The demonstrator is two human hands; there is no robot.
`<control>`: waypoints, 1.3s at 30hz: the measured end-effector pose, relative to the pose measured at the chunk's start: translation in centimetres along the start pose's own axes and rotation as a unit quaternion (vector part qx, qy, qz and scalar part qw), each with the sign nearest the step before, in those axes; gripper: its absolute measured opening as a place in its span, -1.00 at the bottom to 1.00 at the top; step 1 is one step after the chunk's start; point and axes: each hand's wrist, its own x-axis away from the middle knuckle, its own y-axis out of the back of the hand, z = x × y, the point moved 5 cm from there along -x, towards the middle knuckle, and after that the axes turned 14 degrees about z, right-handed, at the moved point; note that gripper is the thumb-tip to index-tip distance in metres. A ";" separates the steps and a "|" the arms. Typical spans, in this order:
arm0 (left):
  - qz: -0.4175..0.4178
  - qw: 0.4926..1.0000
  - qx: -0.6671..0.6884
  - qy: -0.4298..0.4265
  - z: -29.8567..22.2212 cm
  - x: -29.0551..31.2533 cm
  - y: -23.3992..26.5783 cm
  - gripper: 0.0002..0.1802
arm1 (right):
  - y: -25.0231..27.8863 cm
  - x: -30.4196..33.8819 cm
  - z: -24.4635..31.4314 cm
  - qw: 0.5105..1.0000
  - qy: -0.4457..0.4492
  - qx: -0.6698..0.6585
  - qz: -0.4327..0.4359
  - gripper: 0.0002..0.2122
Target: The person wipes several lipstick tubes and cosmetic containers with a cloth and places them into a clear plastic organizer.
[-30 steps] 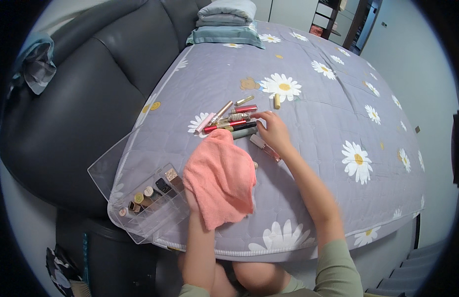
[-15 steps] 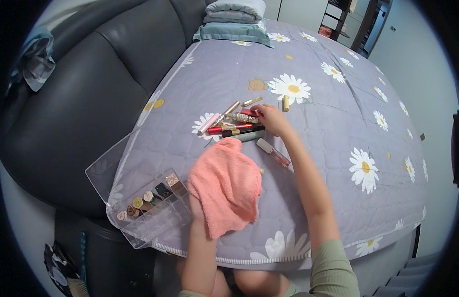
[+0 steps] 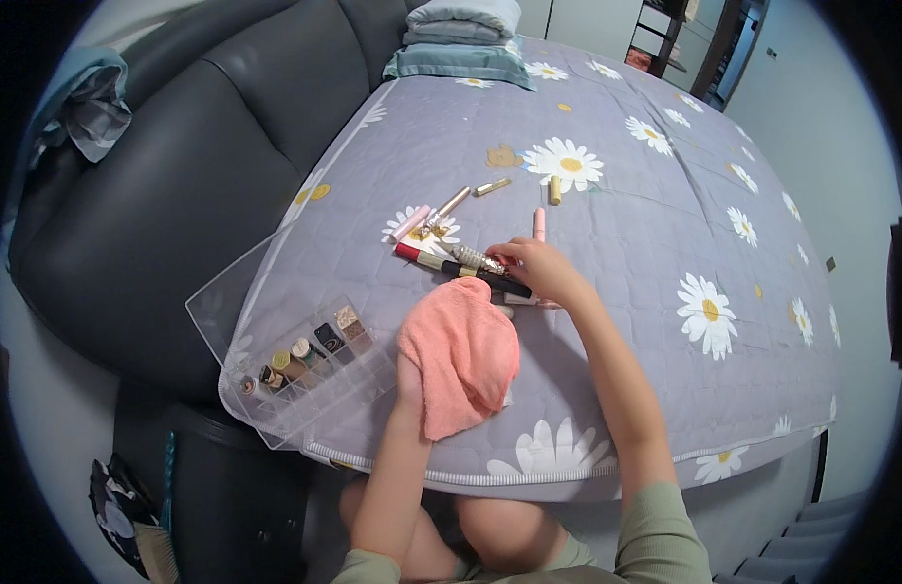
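My left hand (image 3: 410,380) is closed on a coral-pink cloth (image 3: 462,360), which drapes over it and hides most of the fingers. My right hand (image 3: 546,271) reaches over a loose pile of makeup tubes, its fingertips closed around a red tube (image 3: 510,261) that shows only in part. Touching those fingers is a silver patterned tube (image 3: 473,258). Below them lies a black tube (image 3: 499,281), with a red-ended tube (image 3: 422,257) to its left. A slim pink tube (image 3: 539,225) lies just beyond the right hand.
A clear divided box (image 3: 310,414) with its lid open holds several cosmetics at the bed's near left. Pink and rose-gold tubes (image 3: 453,206) lie left of the pile; gold tubes (image 3: 555,191) lie farther back. A dark padded headboard (image 3: 168,204) borders the left; folded bedding (image 3: 460,44) sits far back.
My right hand has moved nearer, and the tubes around it have shifted and spread. A slim pink tube now lies apart beyond it. The cloth stays in my left hand.
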 end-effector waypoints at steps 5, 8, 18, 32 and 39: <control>0.017 0.999 -0.040 0.013 0.1 1.1 -0.8 -0.61 | 0.1 3.1 2.2 0.996 -0.033 0.041 -0.067 -0.73; -0.017 0.999 -0.048 -0.005 0.4 2.0 -0.6 -0.62 | 0.6 5.2 3.5 0.991 -0.056 0.035 -0.116 -0.73; -0.043 0.999 -0.019 -0.026 0.2 4.2 -0.9 -0.58 | 0.5 9.7 6.4 0.970 -0.088 -0.104 -0.201 -0.72; 0.069 0.995 -0.008 -0.072 -3.2 9.4 -6.2 -0.49 | -2.5 11.4 16.8 0.909 0.071 -0.407 -0.048 -0.63; -0.029 0.980 -0.135 -0.143 -5.3 11.5 -6.6 -0.61 | -2.5 11.5 20.1 0.940 0.136 -0.311 -0.035 -0.69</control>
